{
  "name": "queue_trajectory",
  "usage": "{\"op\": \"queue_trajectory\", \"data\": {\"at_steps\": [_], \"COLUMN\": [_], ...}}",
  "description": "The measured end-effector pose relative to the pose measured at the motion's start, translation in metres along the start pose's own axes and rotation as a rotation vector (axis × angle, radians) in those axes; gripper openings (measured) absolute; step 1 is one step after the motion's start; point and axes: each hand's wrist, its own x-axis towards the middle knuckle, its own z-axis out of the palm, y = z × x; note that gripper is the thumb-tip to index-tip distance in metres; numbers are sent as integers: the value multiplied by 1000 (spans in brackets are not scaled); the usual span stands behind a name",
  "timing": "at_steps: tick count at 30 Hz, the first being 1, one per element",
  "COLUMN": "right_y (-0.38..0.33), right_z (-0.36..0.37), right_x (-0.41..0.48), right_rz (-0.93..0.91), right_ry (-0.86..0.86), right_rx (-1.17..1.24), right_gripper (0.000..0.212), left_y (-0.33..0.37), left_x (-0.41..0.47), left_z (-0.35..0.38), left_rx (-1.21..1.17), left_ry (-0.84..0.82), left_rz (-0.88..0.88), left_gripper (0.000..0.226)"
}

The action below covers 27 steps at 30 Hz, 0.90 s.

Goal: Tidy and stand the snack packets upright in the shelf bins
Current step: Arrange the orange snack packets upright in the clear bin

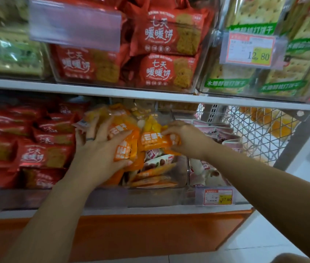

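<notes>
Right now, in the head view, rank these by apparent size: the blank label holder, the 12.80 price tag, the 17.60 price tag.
1. blank label holder
2. 12.80 price tag
3. 17.60 price tag

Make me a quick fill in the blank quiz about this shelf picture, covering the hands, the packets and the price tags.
1. The left hand and the right hand both grip snack packets coloured ____.
2. The dark ring is worn on the ____ hand.
3. The upper price tag reads ____.
4. The lower price tag reads ____.
Missing words: orange; left; 12.80; 17.60
</notes>
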Motion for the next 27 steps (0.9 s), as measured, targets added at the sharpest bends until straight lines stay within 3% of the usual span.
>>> {"op": "queue_trajectory", "data": {"at_steps": [7,10,13,15,19,21,25,27], "right_y": [-5,-8,-9,-8,-4,-2,1,0], "right_z": [11,12,11,6,-9,-6,7,3], "right_x": [24,21,13,6,-7,-11,-8,3], "right_rz": [11,46,-70,-118,37,75,130,224], "right_ry": [101,166,372,531,669,642,504,513], "right_rx": [-120,-183,-199,-211,94,121,90,66], "right_gripper": [52,40,14,13,15,30,18,25], "left_y": [-10,-11,-14,-15,-17,-17,-15,-14], "left_x": [-11,-13,-16,-18,-19,-19,-18,-17], "left_z": [-3,-7,-9,-8,-7,-7,-6,-6], "left_rx": [-27,-30,-55,-67,-65,-62,-76,-72], "left_ry": [-25,-85,-128,-134,-130,-121,-115,-119], "left_rz": [-32,-48,-49,-40,-29,-26,-28,-27], "left_gripper": [86,89,92,94,95,95,94,94]}}
